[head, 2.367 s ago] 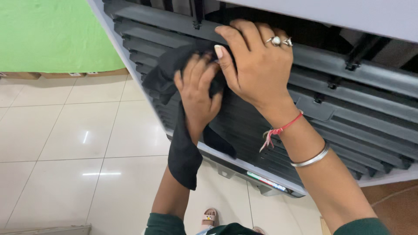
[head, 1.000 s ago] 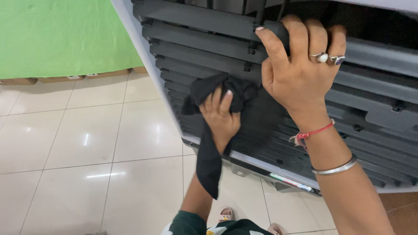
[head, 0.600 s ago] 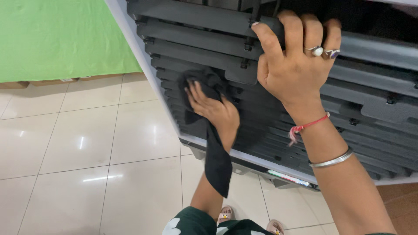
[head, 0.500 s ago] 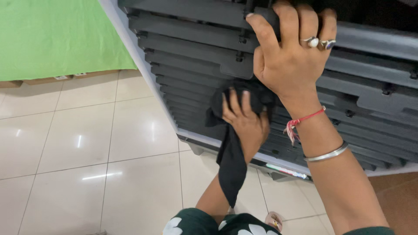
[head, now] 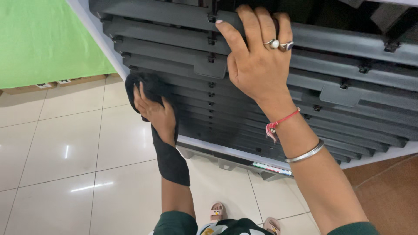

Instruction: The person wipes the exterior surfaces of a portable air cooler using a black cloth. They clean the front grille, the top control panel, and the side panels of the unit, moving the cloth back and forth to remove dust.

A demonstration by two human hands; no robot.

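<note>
So the left hand [head: 156, 112] is pressed flat against the dark grey louvred grille [head: 331, 74] of a big floor-standing appliance, down near its left edge. It has a black cloth [head: 170, 161] trapped between palm and slats, fingers spread and only loosely curled over the fabric. Part of the cloth bunches up above the fingertips, and the rest hangs down past the wrist in a long tail, dangling in front of the forearm.

The right hand [head: 254, 61] is higher up, fingers hooked over the top edge of one of the upper slats [head: 165, 13] and gripping it firmly, thumb pointing left along the slat. Two rings [head: 278, 44] sit on those fingers, a red thread [head: 281, 122] is tied round the wrist, and a silver bangle [head: 307, 153] sits a bit further along the forearm.

The grille sits in a pale frame [head: 209, 147]. Below is a glossy cream tiled floor [head: 65, 148], with a green wall [head: 43, 39] behind on the left. At the bottom you can see dark green sleeves and a sandalled foot [head: 216, 212].
</note>
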